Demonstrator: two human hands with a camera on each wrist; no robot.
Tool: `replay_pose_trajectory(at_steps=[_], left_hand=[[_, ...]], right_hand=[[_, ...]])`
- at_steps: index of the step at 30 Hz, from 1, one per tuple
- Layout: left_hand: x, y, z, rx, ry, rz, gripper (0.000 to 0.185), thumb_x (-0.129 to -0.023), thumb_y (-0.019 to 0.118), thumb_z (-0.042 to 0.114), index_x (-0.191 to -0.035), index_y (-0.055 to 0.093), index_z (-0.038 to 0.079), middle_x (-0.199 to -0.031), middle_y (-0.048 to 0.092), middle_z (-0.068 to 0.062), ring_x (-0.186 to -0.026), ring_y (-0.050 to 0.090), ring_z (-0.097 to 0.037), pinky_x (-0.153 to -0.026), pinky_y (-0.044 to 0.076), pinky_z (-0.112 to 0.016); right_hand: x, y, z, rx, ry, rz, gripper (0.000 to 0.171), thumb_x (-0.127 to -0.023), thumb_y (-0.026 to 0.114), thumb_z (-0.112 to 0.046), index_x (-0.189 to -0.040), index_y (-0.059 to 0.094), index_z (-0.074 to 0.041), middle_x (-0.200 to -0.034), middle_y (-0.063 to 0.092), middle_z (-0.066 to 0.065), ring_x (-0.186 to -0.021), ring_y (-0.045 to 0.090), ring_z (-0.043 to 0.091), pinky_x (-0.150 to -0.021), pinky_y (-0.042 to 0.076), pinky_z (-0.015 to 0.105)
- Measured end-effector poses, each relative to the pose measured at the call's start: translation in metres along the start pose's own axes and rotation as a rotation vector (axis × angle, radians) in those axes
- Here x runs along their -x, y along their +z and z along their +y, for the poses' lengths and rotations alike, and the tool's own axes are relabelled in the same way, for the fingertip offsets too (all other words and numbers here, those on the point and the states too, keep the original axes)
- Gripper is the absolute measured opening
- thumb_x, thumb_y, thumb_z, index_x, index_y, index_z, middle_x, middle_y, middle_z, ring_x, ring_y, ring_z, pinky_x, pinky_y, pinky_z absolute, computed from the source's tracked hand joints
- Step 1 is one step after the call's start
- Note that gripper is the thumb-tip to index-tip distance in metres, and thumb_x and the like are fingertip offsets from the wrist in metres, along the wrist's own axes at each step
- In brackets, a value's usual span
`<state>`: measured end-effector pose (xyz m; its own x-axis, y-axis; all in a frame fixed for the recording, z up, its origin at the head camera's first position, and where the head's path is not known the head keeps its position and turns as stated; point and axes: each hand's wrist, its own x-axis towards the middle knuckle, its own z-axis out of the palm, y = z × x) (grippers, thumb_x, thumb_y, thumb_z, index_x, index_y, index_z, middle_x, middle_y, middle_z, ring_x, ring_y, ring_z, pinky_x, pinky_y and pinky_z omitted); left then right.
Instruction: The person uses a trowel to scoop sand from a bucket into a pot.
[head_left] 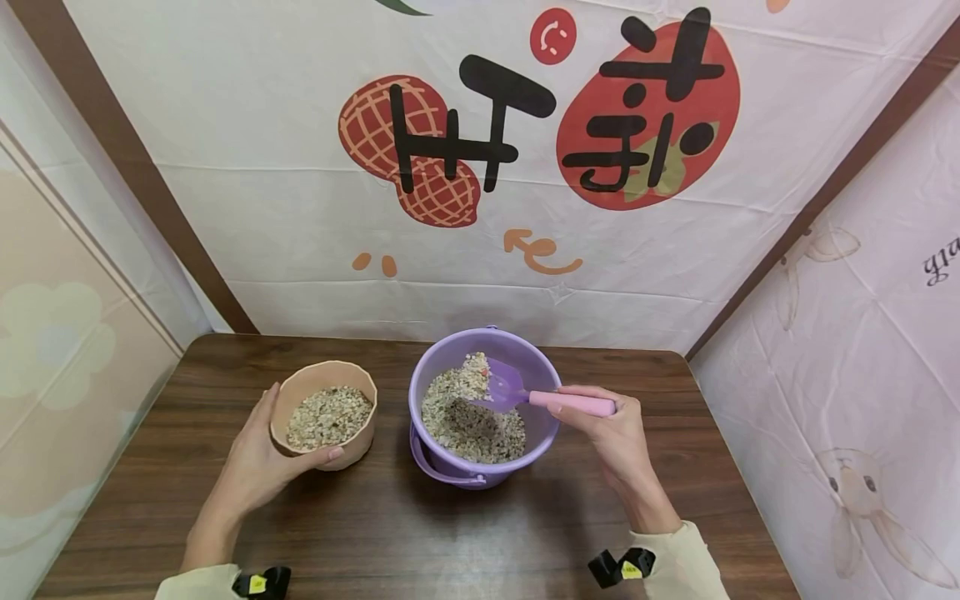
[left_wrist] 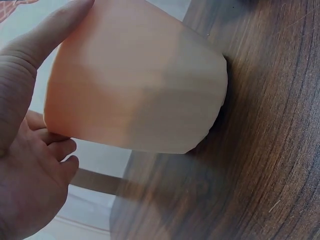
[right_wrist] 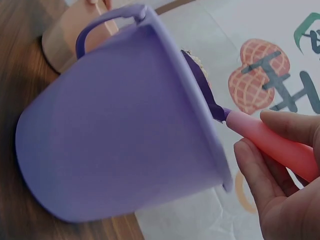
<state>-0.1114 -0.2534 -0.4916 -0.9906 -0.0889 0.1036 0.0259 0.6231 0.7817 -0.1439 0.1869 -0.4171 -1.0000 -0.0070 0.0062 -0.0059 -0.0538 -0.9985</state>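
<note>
My left hand (head_left: 255,462) grips a peach-coloured faceted pot (head_left: 363,437) by its rim, the thumb on the near side and the fingers round the left. Coarse speckled grit (head_left: 330,417), like sand or small gravel, partly fills the pot, which stands on the table. My right hand (head_left: 618,437) holds the pink handle of a toy shovel (head_left: 570,402). Its purple blade carries a heap of grit (head_left: 474,377) over the purple bucket (head_left: 546,375). More grit lies inside the bucket. In the right wrist view the shovel (right_wrist: 272,140) is pinched between thumb and fingers, and the bucket wall hides part of the blade.
The bucket's handle (head_left: 442,475) hangs down on its near left side. Both vessels stand on a dark wood table (head_left: 480,542), the pot left of the bucket. A printed white cloth (head_left: 300,250) rises behind the table's back edge, with more cloth at both sides.
</note>
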Motion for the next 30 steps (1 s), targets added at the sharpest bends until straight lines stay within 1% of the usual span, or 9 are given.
replay_pose_trajectory(at_steps=[2, 5, 8, 14, 17, 19, 24, 27, 30], left_hand=[[0.001, 0.0, 0.0, 0.004, -0.007, 0.0, 0.136, -0.07, 0.094, 0.043, -0.162, 0.004, 0.001, -0.162, 0.013, -0.034, -0.144, 0.02, -0.057, -0.107, 0.024, -0.076], [0.002, -0.001, -0.001, 0.008, -0.017, -0.003, 0.135, -0.07, 0.094, 0.043, -0.162, 0.005, 0.0, -0.162, 0.014, -0.034, -0.143, 0.021, -0.057, -0.107, 0.025, -0.075], [0.002, -0.001, -0.001, 0.011, -0.03, -0.008, 0.136, -0.069, 0.094, 0.043, -0.162, 0.004, 0.0, -0.162, 0.014, -0.034, -0.143, 0.021, -0.057, -0.106, 0.026, -0.075], [0.002, 0.0, -0.002, 0.02, -0.05, -0.009, 0.136, -0.069, 0.095, 0.043, -0.162, 0.005, 0.001, -0.162, 0.015, -0.033, -0.143, 0.023, -0.057, -0.106, 0.027, -0.075], [0.002, 0.0, -0.002, 0.026, -0.058, -0.013, 0.137, -0.069, 0.095, 0.042, -0.162, 0.004, 0.001, -0.162, 0.015, -0.033, -0.143, 0.023, -0.056, -0.106, 0.027, -0.074], [0.001, 0.0, -0.002, 0.027, -0.06, -0.014, 0.137, -0.068, 0.095, 0.042, -0.162, 0.004, 0.001, -0.162, 0.016, -0.033, -0.142, 0.024, -0.056, -0.106, 0.028, -0.074], [0.0, 0.0, -0.002, 0.025, -0.063, -0.016, 0.137, -0.068, 0.095, 0.043, -0.162, 0.003, 0.001, -0.162, 0.016, -0.033, -0.142, 0.025, -0.056, -0.107, 0.028, -0.073], [0.0, 0.0, -0.001, 0.026, -0.062, -0.017, 0.137, -0.068, 0.095, 0.042, -0.162, 0.003, 0.002, -0.162, 0.015, -0.032, -0.142, 0.025, -0.056, -0.107, 0.028, -0.073], [0.0, 0.0, -0.001, 0.027, -0.062, -0.018, 0.138, -0.068, 0.095, 0.042, -0.163, 0.002, 0.003, -0.162, 0.015, -0.032, -0.142, 0.025, -0.055, -0.107, 0.028, -0.073]], right_hand=[[-0.001, 0.007, -0.003, -0.002, -0.008, -0.015, 0.046, -0.079, 0.087, -0.005, -0.116, 0.069, 0.014, -0.096, 0.076, 0.016, -0.109, 0.069, 0.026, -0.091, 0.056, 0.034], [-0.003, 0.02, -0.008, -0.015, -0.015, -0.041, 0.04, -0.078, 0.087, -0.005, -0.112, 0.072, 0.01, -0.095, 0.076, 0.017, -0.102, 0.072, 0.028, -0.086, 0.059, 0.036], [-0.007, 0.035, -0.013, -0.002, -0.014, -0.066, 0.036, -0.077, 0.089, -0.007, -0.108, 0.076, 0.004, -0.094, 0.077, 0.015, -0.093, 0.074, 0.027, -0.081, 0.06, 0.036], [-0.018, 0.066, -0.019, 0.032, -0.005, -0.132, 0.034, -0.076, 0.089, -0.008, -0.105, 0.077, 0.005, -0.089, 0.077, 0.014, -0.08, 0.074, 0.023, -0.076, 0.061, 0.037], [-0.024, 0.08, -0.02, 0.036, 0.001, -0.174, 0.032, -0.076, 0.089, -0.007, -0.104, 0.077, 0.004, -0.089, 0.077, 0.015, -0.08, 0.074, 0.023, -0.076, 0.061, 0.037], [-0.028, 0.088, -0.021, 0.059, 0.005, -0.183, 0.03, -0.075, 0.089, -0.007, -0.102, 0.079, 0.001, -0.088, 0.077, 0.014, -0.076, 0.073, 0.021, -0.069, 0.059, 0.032], [-0.038, 0.104, -0.02, 0.095, 0.004, -0.207, 0.028, -0.073, 0.088, -0.003, -0.099, 0.08, -0.001, -0.086, 0.077, 0.012, -0.07, 0.07, 0.016, -0.059, 0.052, 0.025], [-0.044, 0.111, -0.019, 0.115, -0.009, -0.231, 0.028, -0.073, 0.088, -0.002, -0.099, 0.08, 0.0, -0.084, 0.077, 0.01, -0.071, 0.069, 0.015, -0.06, 0.052, 0.025], [-0.047, 0.118, -0.02, 0.145, -0.022, -0.258, 0.029, -0.073, 0.09, -0.003, -0.099, 0.079, 0.001, -0.081, 0.077, 0.01, -0.075, 0.072, 0.017, -0.064, 0.055, 0.027]])
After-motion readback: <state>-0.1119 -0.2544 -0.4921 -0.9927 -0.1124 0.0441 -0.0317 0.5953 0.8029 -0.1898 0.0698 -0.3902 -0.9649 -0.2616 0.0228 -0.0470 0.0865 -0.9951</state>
